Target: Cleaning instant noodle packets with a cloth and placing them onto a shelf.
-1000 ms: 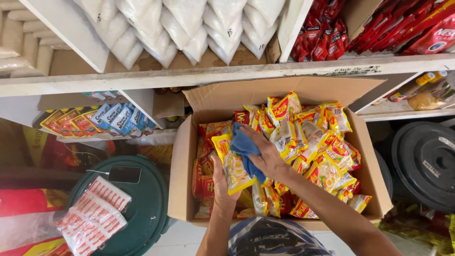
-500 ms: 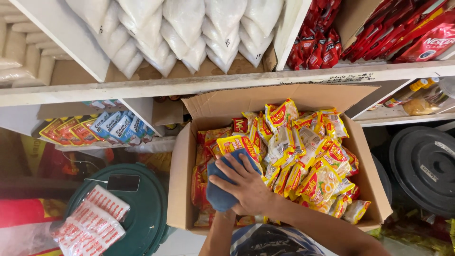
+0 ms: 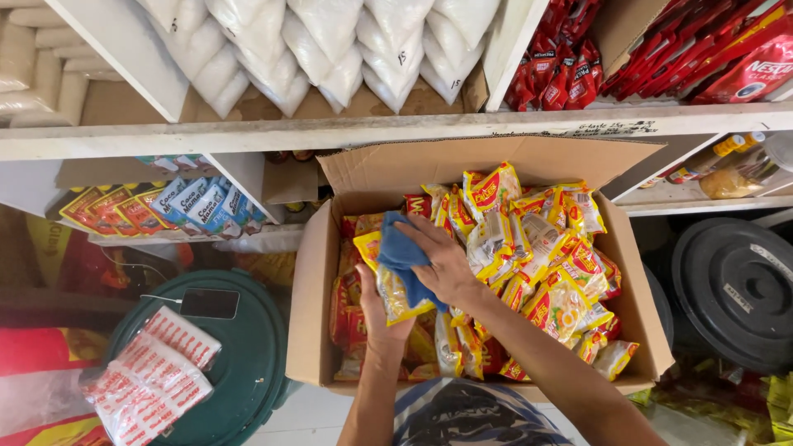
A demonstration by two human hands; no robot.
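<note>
Left hand (image 3: 382, 304) is under a yellow packet (image 3: 388, 281), fingers curled round its lower edge, holding it up above the open cardboard box (image 3: 318, 281). Right hand (image 3: 442, 260) has its fingers closed on a blue cloth (image 3: 405, 260), pressed flat on the face of that same packet. Packet sits over the left half of the box, clear of the pile.

Box is packed with loose yellow and red packets (image 3: 549, 264), heaped higher on the right, some leaning on the back flap.

Around it:
- green bin lid (image 3: 248, 372) to the left, carrying a dark phone (image 3: 209, 303) and a stack of red-and-white sachets (image 3: 149, 380)
- black lid (image 3: 735, 289) to the right
- shelf (image 3: 330, 132) above with white bags (image 3: 330, 41)

Risks, as I read them:
- Packet held by one edge only; hard cloth pressure could fold it or push it out of the left fingers, back into the box.
- Contents look brittle, so pressing could crush them.
- Right forearm crosses the heap; a sweep could knock the top packets over the front wall.
</note>
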